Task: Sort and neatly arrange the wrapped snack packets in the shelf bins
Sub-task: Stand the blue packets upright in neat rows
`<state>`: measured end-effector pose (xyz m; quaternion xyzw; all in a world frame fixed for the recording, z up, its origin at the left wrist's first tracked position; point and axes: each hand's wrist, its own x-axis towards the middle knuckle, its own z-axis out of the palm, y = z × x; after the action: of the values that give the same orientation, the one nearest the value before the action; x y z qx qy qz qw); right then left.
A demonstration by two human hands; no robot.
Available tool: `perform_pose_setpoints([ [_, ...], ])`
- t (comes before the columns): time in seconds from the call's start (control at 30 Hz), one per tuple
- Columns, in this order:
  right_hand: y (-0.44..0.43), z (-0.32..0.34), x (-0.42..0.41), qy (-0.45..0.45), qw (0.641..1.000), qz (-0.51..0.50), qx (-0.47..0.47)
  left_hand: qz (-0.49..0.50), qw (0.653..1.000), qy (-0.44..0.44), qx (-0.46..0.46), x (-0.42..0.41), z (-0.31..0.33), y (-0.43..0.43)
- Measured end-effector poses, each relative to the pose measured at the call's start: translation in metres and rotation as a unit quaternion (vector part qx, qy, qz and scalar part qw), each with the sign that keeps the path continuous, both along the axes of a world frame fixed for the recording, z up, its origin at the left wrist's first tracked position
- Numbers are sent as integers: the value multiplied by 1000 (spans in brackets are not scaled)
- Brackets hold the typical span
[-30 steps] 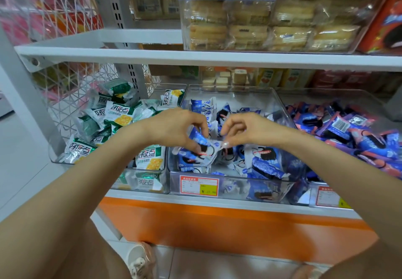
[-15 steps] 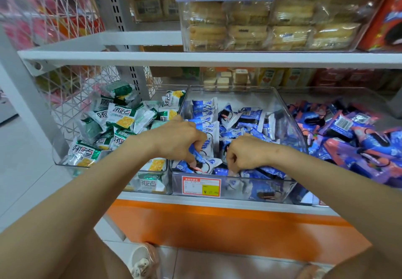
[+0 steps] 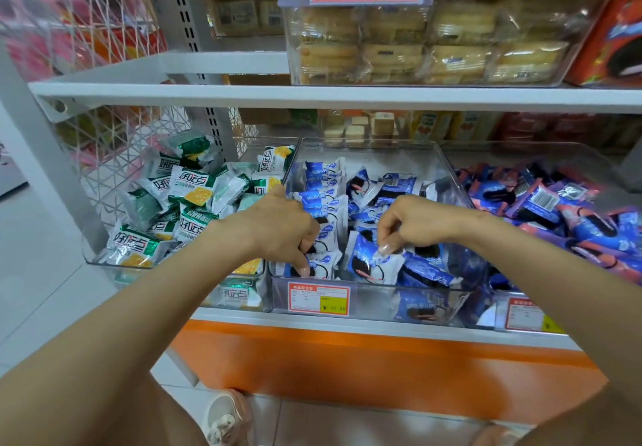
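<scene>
In the clear plastic middle bin (image 3: 448,174), both hands reach among blue-and-white wrapped snack packets (image 3: 389,185). The left hand (image 3: 281,226) is curled, fingers pressing down on the upright row of packets (image 3: 324,209) running from 12 to 6 o'clock along the bin's left wall. The right hand (image 3: 413,223) pinches a tilted blue-and-white packet (image 3: 373,265) at 5 o'clock of that row. At 9 o'clock, green-and-white packets (image 3: 187,191) heap loosely; at 3 o'clock, pink-and-blue packets (image 3: 542,202). A white metal shelf (image 3: 312,96) overhangs; an orange base panel (image 3: 382,365) meets the tiled floor.

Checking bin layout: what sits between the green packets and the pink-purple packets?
Head view: the clear middle bin of blue-white packets, both hands inside.
</scene>
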<state>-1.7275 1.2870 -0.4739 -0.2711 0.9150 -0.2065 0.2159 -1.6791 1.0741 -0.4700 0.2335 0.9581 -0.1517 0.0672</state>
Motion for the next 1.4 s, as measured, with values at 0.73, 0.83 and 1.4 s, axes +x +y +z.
perform_pose_setpoints([
  [0.73,0,-2,7,-117,987,52,-98,-4,999,40,9,-5,-2,0],
  [0.83,-1,2,10,-125,987,73,-66,2,999,43,7,-1,-3,2],
  [1.4,34,34,-4,-102,961,-54,-250,151,774,-164,593,1,22,-20],
])
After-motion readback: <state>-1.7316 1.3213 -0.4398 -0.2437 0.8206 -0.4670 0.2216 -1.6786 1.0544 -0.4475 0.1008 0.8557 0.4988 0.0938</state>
